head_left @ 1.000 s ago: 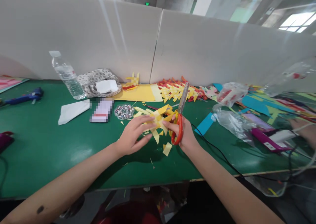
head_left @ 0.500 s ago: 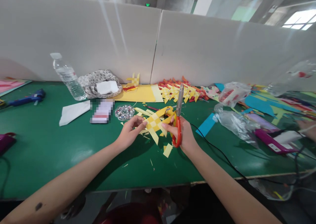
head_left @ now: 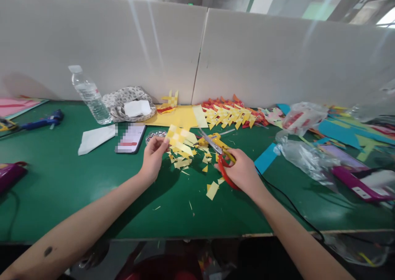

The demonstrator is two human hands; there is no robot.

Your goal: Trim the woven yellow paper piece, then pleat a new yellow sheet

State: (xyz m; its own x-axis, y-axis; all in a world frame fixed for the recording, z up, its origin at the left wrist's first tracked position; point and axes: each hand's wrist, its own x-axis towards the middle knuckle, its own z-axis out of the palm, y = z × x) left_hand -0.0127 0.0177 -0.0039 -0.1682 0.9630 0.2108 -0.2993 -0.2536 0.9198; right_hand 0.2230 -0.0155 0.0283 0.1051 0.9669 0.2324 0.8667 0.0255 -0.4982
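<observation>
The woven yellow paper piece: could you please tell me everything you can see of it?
The woven yellow paper piece is a flat checker of pale and deeper yellow strips; loose strip ends seem to hang below. The left hand pinches its lower left corner, holding it tilted above the green table. The scissors in the right hand are close on its right.

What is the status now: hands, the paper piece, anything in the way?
Left hand pinches woven yellow paper, held above the green table. Right hand grips red-handled scissors, blades pointing toward the paper. Yellow scraps lie underneath; nothing between blades and paper.
</observation>
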